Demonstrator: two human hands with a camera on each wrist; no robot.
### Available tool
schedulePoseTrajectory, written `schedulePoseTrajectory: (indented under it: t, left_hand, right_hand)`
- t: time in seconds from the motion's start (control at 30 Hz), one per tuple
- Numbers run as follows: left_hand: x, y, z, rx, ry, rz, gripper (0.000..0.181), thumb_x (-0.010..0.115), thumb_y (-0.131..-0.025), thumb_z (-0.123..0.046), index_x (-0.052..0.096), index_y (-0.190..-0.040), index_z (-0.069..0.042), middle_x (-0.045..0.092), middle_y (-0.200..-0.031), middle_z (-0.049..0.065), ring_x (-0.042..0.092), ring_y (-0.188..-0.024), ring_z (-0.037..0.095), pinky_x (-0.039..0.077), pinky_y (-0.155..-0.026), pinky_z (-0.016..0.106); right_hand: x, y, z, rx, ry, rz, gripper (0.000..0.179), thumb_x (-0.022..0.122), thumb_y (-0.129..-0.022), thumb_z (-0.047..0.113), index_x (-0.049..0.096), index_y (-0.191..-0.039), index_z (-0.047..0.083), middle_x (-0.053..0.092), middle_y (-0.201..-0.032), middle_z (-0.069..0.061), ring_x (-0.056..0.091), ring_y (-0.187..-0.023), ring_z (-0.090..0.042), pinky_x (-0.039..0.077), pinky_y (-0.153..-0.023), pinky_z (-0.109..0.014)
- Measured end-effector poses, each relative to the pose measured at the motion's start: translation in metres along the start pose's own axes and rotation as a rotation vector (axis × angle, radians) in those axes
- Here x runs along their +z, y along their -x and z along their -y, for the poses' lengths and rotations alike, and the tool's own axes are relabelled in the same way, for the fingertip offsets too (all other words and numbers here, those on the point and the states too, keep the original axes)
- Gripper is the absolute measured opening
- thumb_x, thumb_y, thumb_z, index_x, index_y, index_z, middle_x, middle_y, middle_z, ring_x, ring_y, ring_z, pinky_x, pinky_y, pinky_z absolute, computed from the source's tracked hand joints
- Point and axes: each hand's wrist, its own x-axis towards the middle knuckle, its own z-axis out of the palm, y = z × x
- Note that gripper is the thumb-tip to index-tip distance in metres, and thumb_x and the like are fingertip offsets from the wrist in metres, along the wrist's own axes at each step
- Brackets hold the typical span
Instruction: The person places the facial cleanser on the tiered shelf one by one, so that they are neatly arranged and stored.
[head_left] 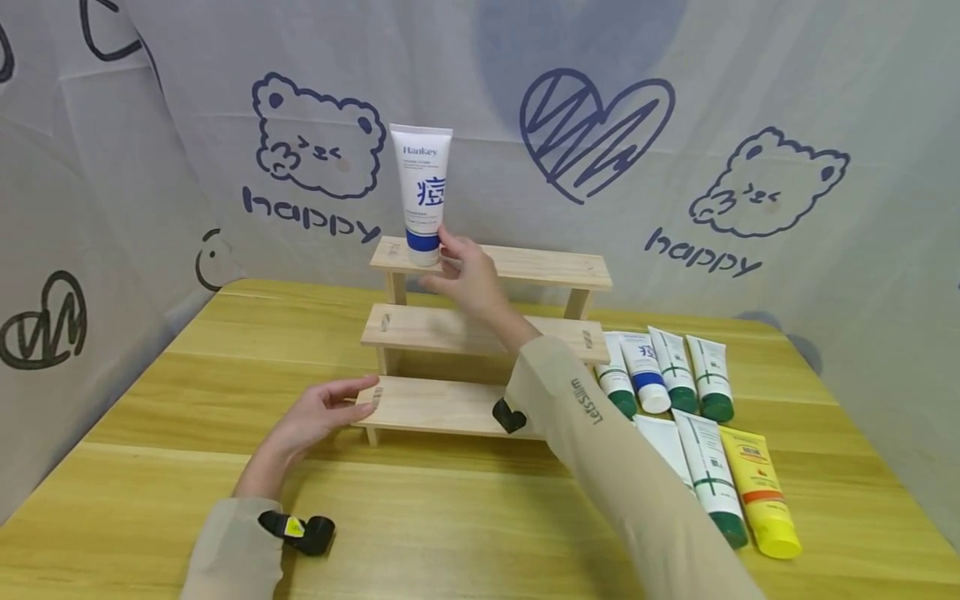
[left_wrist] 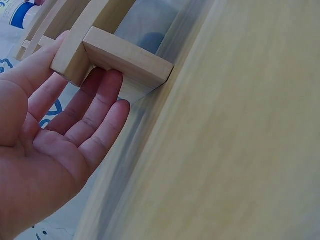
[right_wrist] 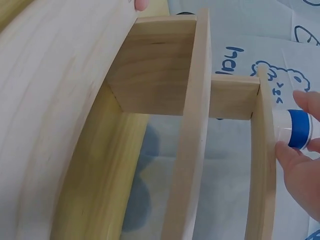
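A white tube with a blue band and "Hankey" lettering [head_left: 422, 179] stands upright, cap down, at the left end of the top step of a three-step wooden rack [head_left: 442, 408]. My right hand [head_left: 472, 279] holds it low down, near the cap; the right wrist view shows thumb and fingers [right_wrist: 292, 155] around the blue band and white cap [right_wrist: 300, 129]. My left hand [head_left: 315, 417] grips the left end of the lowest step. In the left wrist view its thumb lies on the board and the fingers [left_wrist: 102, 120] bend under it, by the leg [left_wrist: 130, 55].
Right of the rack, several tubes lie on the wooden table [head_left: 420, 517]: white ones with green caps [head_left: 708, 467], another blue-banded white one [head_left: 645, 371] and a yellow one [head_left: 757, 492]. A printed cloth [head_left: 480, 100] hangs behind. My right sleeve crosses the rack's right side.
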Motion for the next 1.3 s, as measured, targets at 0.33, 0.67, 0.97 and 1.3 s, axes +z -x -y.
schedulePoseTrajectory:
  t: [0.33, 0.67, 0.97, 1.3]
  left_hand:
    - [0.001, -0.001, 0.0, 0.01, 0.01, 0.011, 0.054, 0.062, -0.085, -0.018, 0.041, -0.13, 0.005, 0.04, -0.131, 0.024, 0.053, -0.094, 0.014, 0.045, -0.079, 0.026]
    - [0.002, -0.001, -0.001, 0.009, 0.011, 0.009, 0.055, 0.062, -0.085, -0.018, 0.041, -0.13, 0.005, 0.039, -0.132, 0.023, 0.053, -0.094, 0.013, 0.045, -0.079, 0.025]
    - [0.001, -0.001, 0.001, 0.015, 0.009, 0.008, 0.055, 0.062, -0.085, -0.018, 0.04, -0.13, 0.006, 0.04, -0.13, 0.025, 0.054, -0.094, 0.01, 0.045, -0.079, 0.025]
    - [0.001, -0.003, 0.003, 0.023, 0.016, 0.014, 0.056, 0.062, -0.085, -0.016, 0.04, -0.129, 0.008, 0.039, -0.13, 0.026, 0.054, -0.093, 0.005, 0.045, -0.078, 0.023]
  right_hand:
    - [-0.005, 0.006, 0.005, -0.042, -0.071, -0.066, 0.057, 0.069, -0.078, 0.004, 0.044, -0.129, 0.0, 0.044, -0.127, -0.013, 0.043, -0.114, -0.023, 0.037, -0.091, -0.025]
    - [-0.015, 0.015, 0.005, -0.125, -0.127, -0.12, 0.039, 0.065, -0.08, 0.0, 0.053, -0.116, -0.005, 0.054, -0.118, -0.015, 0.048, -0.109, -0.026, 0.041, -0.088, -0.034]
    - [-0.028, 0.027, 0.001, -0.175, -0.197, -0.177, 0.03, 0.064, -0.078, -0.006, 0.055, -0.107, -0.009, 0.057, -0.11, -0.02, 0.05, -0.104, -0.033, 0.044, -0.084, -0.034]
    - [-0.049, 0.044, -0.006, -0.175, -0.246, -0.217, 0.027, 0.064, -0.079, -0.005, 0.055, -0.103, -0.012, 0.055, -0.108, -0.026, 0.052, -0.1, -0.03, 0.044, -0.083, -0.032]
